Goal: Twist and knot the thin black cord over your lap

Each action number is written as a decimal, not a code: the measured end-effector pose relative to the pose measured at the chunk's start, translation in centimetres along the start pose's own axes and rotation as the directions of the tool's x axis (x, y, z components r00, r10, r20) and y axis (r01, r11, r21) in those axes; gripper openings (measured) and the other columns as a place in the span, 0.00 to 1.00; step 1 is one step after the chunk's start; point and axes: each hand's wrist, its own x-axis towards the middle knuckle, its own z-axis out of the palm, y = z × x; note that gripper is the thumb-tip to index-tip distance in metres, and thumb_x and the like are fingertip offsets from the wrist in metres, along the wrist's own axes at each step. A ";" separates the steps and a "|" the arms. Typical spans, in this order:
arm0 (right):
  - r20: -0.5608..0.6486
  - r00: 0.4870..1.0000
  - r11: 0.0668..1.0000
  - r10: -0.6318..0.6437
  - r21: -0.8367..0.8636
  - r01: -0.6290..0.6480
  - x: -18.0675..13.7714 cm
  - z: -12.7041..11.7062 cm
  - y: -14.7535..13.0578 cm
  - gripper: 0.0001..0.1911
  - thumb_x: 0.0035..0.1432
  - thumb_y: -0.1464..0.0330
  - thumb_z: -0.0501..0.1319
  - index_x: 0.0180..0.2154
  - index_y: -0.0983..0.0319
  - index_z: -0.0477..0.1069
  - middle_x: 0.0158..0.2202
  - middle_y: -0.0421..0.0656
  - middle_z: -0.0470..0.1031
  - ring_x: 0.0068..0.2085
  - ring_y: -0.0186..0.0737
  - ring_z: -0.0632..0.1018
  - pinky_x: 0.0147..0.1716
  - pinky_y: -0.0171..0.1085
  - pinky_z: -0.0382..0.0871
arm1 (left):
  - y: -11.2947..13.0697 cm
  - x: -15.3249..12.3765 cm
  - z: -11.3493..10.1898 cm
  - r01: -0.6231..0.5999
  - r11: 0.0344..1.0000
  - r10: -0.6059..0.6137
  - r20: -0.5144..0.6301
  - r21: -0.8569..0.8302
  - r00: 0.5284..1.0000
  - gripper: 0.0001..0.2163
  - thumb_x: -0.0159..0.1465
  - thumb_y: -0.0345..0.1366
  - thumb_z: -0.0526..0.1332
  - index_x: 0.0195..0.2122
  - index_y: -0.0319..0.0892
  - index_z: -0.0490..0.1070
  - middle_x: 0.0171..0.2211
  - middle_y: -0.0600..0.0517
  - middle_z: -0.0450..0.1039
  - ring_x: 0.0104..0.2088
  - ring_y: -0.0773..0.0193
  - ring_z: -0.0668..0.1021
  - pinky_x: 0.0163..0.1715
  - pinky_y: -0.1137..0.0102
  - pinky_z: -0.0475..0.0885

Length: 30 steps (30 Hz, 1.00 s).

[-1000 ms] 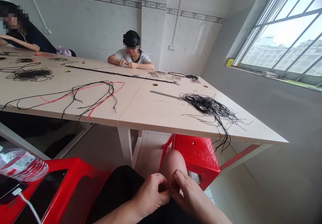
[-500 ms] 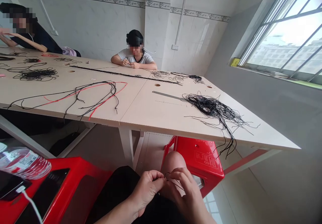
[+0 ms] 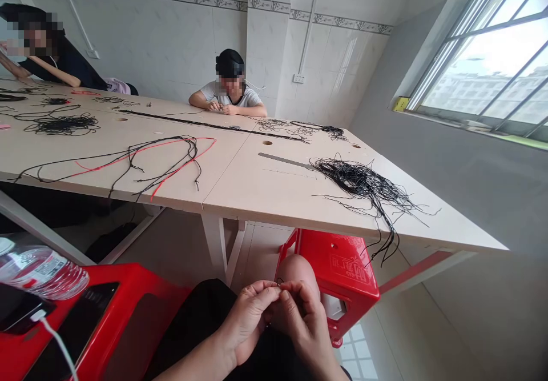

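My left hand [image 3: 250,321] and my right hand [image 3: 302,324] meet low in the view, above my black-clad lap [image 3: 192,324] and bare knee [image 3: 297,271]. Between their fingertips, both pinch a thin black cord [image 3: 279,282]. Only a short end of it shows, and the fingers hide the rest. The hands are well below the table and touch nothing else.
A long table [image 3: 240,192] holds tangled black cords [image 3: 355,178], a braid and a metal ruler [image 3: 282,161]. Beside me stands a red stool [image 3: 128,295] with a water bottle [image 3: 43,272] and a phone on a white cable [image 3: 55,341]. Another red stool [image 3: 338,272] stands under the table. Two co-workers [image 3: 229,81] sit beyond.
My hands have drawn closer together, and the loop of cord between them is now mostly hidden by my fingers. The view has shifted slightly.
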 end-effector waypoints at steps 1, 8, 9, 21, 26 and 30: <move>-0.015 1.000 1.000 0.009 0.030 -0.008 -0.1 0.2 0.1 0.13 0.58 0.58 0.55 0.35 0.62 0.66 0.36 0.47 0.75 0.36 0.41 0.77 0.28 0.34 0.74 | 0.0 -0.1 0.2 0.022 0.999 -0.022 0.002 -0.045 1.000 0.08 0.46 0.33 0.70 0.25 0.37 0.74 0.21 0.55 0.71 0.22 0.74 0.69 0.24 0.78 0.62; -0.172 0.984 0.998 0.047 0.038 -0.042 -0.6 1.2 0.5 0.13 0.57 0.58 0.56 0.37 0.62 0.67 0.29 0.43 0.72 0.26 0.34 0.74 0.22 0.32 0.72 | -0.4 -0.8 1.1 0.101 0.958 -0.113 -0.029 -0.269 0.993 0.03 0.50 0.28 0.66 0.26 0.36 0.73 0.22 0.55 0.70 0.23 0.73 0.70 0.22 0.78 0.63; -0.183 0.982 0.999 0.038 0.027 -0.034 -0.6 1.2 0.5 0.13 0.57 0.58 0.56 0.37 0.61 0.67 0.29 0.43 0.72 0.25 0.34 0.73 0.21 0.32 0.72 | -0.5 -0.8 1.1 0.104 0.953 -0.117 -0.027 -0.284 0.993 0.02 0.51 0.28 0.66 0.26 0.36 0.73 0.22 0.54 0.70 0.22 0.73 0.70 0.22 0.78 0.64; -0.148 0.957 0.964 -0.250 -0.128 0.232 -0.5 1.0 0.5 0.07 0.60 0.66 0.53 0.34 0.61 0.67 0.27 0.43 0.73 0.25 0.34 0.74 0.23 0.31 0.72 | -0.5 -1.1 0.8 0.032 0.980 -0.028 0.026 -0.198 0.999 0.08 0.49 0.34 0.70 0.28 0.41 0.74 0.26 0.54 0.74 0.28 0.70 0.75 0.32 0.76 0.69; -0.106 0.947 0.933 -0.302 -0.238 0.271 -0.2 0.7 1.1 0.06 0.61 0.69 0.53 0.36 0.61 0.67 0.31 0.45 0.75 0.32 0.38 0.77 0.28 0.33 0.73 | -0.1 -0.8 0.2 -0.088 0.996 0.087 0.091 0.002 0.992 0.07 0.53 0.36 0.67 0.28 0.40 0.73 0.27 0.55 0.73 0.31 0.70 0.74 0.36 0.75 0.68; -0.151 0.955 0.954 -0.256 -0.199 0.224 0.5 0.5 0.4 0.04 0.60 0.69 0.54 0.38 0.61 0.65 0.31 0.43 0.74 0.30 0.34 0.76 0.27 0.31 0.72 | 0.9 -0.4 0.7 -0.144 0.980 0.136 0.060 0.135 0.989 0.08 0.52 0.37 0.67 0.28 0.39 0.72 0.26 0.55 0.72 0.29 0.71 0.71 0.32 0.76 0.65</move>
